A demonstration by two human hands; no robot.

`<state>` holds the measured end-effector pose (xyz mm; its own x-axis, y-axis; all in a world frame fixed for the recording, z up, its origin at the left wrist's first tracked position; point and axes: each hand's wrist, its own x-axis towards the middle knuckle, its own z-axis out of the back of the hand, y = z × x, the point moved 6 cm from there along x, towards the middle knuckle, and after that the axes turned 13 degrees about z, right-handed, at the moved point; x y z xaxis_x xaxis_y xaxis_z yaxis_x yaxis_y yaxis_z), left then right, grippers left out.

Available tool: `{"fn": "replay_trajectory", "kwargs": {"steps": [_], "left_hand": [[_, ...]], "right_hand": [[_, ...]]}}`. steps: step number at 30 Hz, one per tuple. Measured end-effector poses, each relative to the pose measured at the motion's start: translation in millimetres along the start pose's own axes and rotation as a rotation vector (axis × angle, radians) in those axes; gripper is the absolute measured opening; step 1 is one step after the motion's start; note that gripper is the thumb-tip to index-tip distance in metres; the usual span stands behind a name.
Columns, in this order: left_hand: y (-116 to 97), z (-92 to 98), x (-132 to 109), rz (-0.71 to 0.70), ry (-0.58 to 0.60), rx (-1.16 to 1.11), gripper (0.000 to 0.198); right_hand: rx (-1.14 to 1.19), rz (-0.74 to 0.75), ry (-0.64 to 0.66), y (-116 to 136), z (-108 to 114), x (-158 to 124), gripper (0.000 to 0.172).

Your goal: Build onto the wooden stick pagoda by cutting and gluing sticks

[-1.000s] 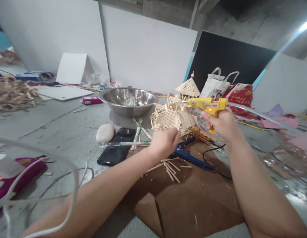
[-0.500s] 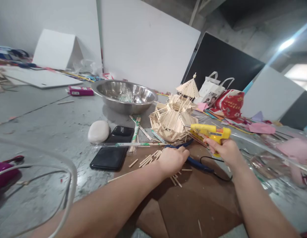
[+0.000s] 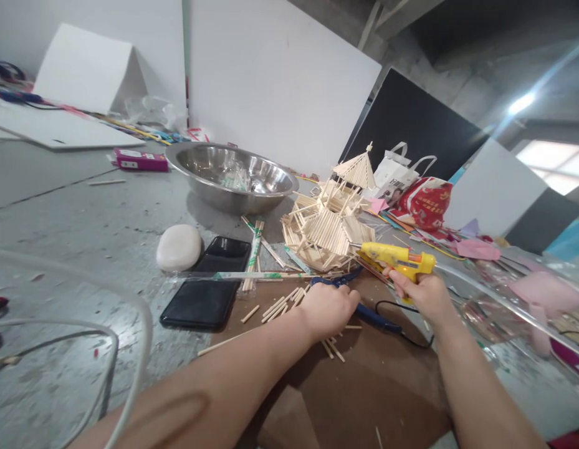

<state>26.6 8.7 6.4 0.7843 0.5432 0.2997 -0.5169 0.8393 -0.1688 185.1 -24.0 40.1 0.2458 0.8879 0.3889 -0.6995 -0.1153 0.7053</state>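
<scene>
My right hand [image 3: 429, 293] is wrapped round a yellow glue gun [image 3: 392, 259], with a clear glue stick coming out of its back. The gun's nozzle points left, at the lower right side of a pagoda-like model [image 3: 329, 227] built from thin wooden sticks; whether it touches cannot be seen. Low over the brown board [image 3: 364, 386], my left hand [image 3: 329, 307] has its fingers curled down. What those fingers hold, if anything, is hidden. Blue-handled pliers [image 3: 376, 318] lie partly behind that hand, and cut wooden sticks [image 3: 282, 305] are scattered around it.
Two dark phones [image 3: 200, 304] and a white rounded case [image 3: 179, 247] lie at the left. Behind them stands a steel basin [image 3: 233, 181] with plastic wrappers. Wrapped chopsticks [image 3: 253, 252] lie before the model. A red bag [image 3: 424, 202] is at the back right; a pale cable loops at lower left.
The camera view has tilted and shifted slightly. Both hands keep nearly the same pose, the right one still holding the glue gun by the model.
</scene>
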Motion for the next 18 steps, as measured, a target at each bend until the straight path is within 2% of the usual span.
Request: {"fn": "replay_trajectory", "kwargs": {"steps": [6, 10, 13, 18], "left_hand": [[1.1, 0.2, 0.0, 0.001, 0.005, 0.006, 0.012], [2.1, -0.9, 1.3, 0.034, -0.009, -0.015, 0.019], [2.5, -0.9, 2.2, 0.056, -0.033, -0.022, 0.026], [1.9, -0.9, 2.9, 0.050, -0.033, -0.017, 0.032]], "right_hand": [[0.042, 0.018, 0.001, 2.7, -0.9, 0.5, 0.033], [0.057, 0.058, 0.017, 4.8, 1.0, 1.5, 0.028], [0.096, 0.090, -0.052, 2.8, 7.4, 3.5, 0.024], [0.261, 0.059, -0.171, -13.1, 16.4, 10.0, 0.027]]}}
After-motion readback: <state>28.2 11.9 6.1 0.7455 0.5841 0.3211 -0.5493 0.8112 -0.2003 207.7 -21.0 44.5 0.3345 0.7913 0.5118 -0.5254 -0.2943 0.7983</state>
